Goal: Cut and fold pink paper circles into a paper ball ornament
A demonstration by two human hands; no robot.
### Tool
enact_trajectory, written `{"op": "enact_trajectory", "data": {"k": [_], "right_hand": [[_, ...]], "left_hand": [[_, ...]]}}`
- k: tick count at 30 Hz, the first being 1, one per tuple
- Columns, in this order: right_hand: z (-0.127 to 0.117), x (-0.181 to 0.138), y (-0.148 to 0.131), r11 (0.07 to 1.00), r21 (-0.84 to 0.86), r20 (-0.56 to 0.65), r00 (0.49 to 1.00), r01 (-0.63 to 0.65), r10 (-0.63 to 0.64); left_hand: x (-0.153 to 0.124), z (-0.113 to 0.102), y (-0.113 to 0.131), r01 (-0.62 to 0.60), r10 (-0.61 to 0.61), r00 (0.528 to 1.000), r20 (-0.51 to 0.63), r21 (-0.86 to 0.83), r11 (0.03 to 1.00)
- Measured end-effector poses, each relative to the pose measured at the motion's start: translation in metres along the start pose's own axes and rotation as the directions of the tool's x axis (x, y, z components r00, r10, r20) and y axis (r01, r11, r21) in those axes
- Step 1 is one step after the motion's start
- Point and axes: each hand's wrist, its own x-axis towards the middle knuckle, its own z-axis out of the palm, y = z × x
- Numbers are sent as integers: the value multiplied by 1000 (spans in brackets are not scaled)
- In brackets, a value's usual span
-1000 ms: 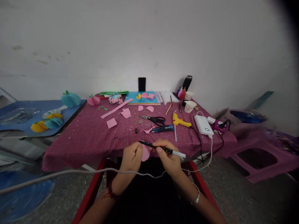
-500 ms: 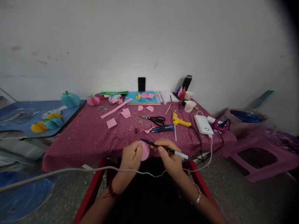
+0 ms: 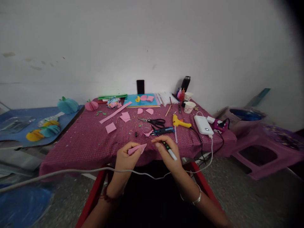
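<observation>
"Start at the far left. Why does the teal paper pumpkin [image 3: 68, 106] stand over there?"

"Probably to be out of the way: it sits on the blue table [image 3: 65, 120], well apart from both hands. Thin paper leaves fan out into a round, ribbed body."

"And the pink square [image 3: 110, 128]?"

"Within easy reach, I'd guess. It's flat, matte, straight-edged paper on the red checked cloth [image 3: 78, 148]."

"The left hand [image 3: 125, 159]?"

"It pinches a pink paper piece [image 3: 137, 148] between thumb and fingers, raised at the table's near edge. The piece is tilted, tapering to the right, perhaps to offer its edge to the other hand."

"Those scissors [image 3: 156, 123] beyond?"

"Laid down, seemingly to free the hands: metal blades pointing left, black looped handles."

"Then the right hand [image 3: 167, 155]?"

"It keeps a slim dark pen [image 3: 169, 150] tucked in against the thumb, white end towards the wrist, apparently to spare the fingertips. They curve towards the paper, apart from it; whether thumb and forefinger meet, I can't tell."

"Last, the glue gun [image 3: 181, 122]?"

"Yellow plastic, its handle turned right, maybe for easy grabbing."
</observation>
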Motion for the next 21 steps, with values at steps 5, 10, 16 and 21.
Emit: {"op": "enact_trajectory", "data": {"k": [5, 10, 16, 21], "right_hand": [[4, 2, -3, 999, 35, 124, 992, 19, -23], [2, -8, -6, 996, -31, 33, 996, 89, -88], [5, -20, -9, 991, -72, 70, 991, 115, -110], [9, -19, -8, 991, -87, 84, 992, 102, -95]], "left_hand": [[-4, 5, -3, -7, 10, 998, 55, -51, 999], [-2, 4, -4, -36, 36, 999, -13, 5, 999], [-2, -1, -7, -109, 129, 977, -168, 122, 986], [-5, -2, -6, -149, 184, 968, -172, 195, 969]]}}
